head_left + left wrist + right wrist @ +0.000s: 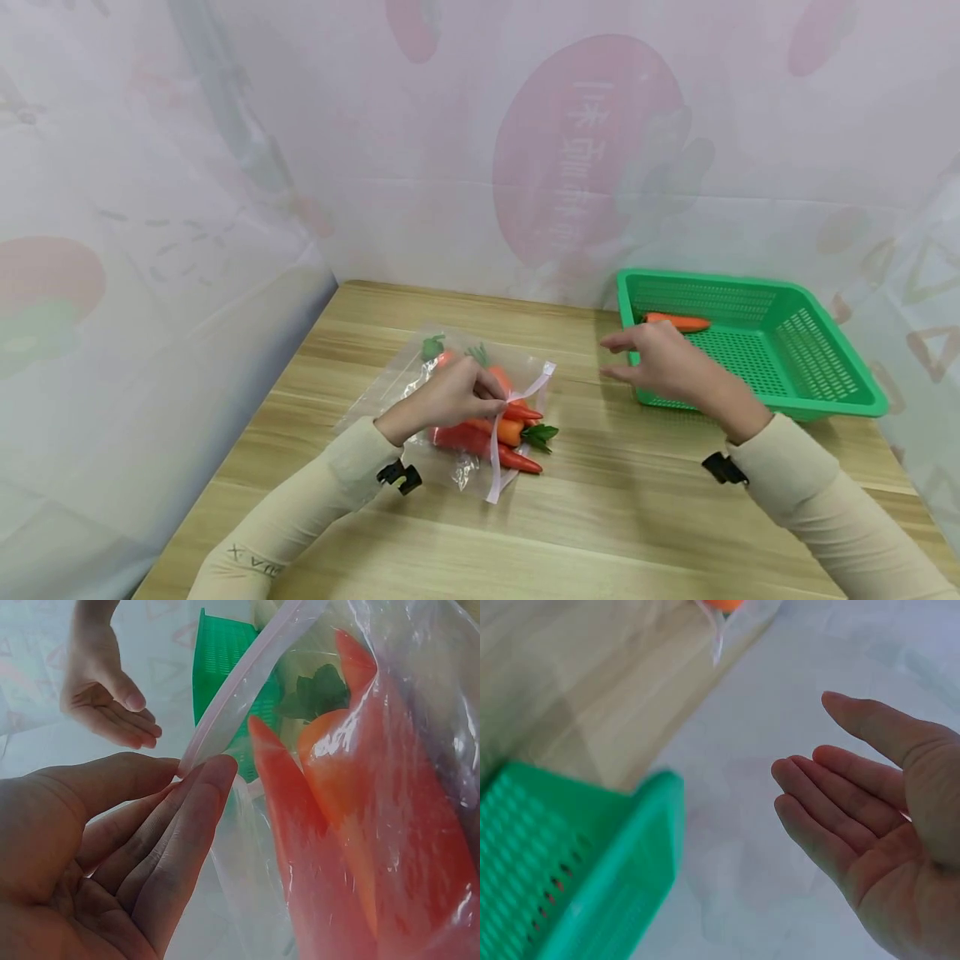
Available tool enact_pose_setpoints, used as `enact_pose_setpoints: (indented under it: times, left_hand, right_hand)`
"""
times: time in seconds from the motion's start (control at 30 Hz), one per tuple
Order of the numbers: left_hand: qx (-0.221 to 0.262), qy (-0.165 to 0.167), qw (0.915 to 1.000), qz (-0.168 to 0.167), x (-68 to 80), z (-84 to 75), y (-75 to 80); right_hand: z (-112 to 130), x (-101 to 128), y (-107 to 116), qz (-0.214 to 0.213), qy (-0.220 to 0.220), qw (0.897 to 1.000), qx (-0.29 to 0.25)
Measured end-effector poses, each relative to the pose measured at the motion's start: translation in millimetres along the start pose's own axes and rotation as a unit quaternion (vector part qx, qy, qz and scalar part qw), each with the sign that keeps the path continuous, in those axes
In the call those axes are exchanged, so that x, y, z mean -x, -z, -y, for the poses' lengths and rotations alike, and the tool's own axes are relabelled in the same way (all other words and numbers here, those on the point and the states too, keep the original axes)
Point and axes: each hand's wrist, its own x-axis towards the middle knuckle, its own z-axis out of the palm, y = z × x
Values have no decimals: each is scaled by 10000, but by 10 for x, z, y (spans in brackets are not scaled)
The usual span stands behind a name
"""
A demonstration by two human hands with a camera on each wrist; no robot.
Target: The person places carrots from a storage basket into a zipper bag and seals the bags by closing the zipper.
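Observation:
A clear zip bag lies on the table with red chili peppers and carrots inside, some tips and green leaves poking toward its mouth. My left hand pinches the bag's pinkish zip edge between thumb and fingertips, lifting it at the middle. Through the plastic, the peppers show close beside those fingers. My right hand hovers at the near left side of the green basket, thumb and fingers apart with nothing between them. One carrot lies in the basket.
The wooden table meets a white printed curtain behind and at both sides. The basket's raised rim stands at the back right, close to the curtain. Bare tabletop separates bag and basket.

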Motion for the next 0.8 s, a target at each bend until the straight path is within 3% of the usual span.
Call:
enact_pose_setpoints:
  times: [0.27, 0.57, 0.8]
  left_hand:
    - [-66, -16, 10000, 5, 9, -15, -8]
    - [222, 168, 9996, 54, 12, -19, -9]
    - [130, 101, 9999, 8, 37, 10, -9]
  right_hand:
    - [-259, -86, 358, 378, -255, 9982, 376]
    - [-689, -338, 418, 654, -816, 9940, 308]
    - [-974, -597, 510, 1021, -1268, 9866, 100]
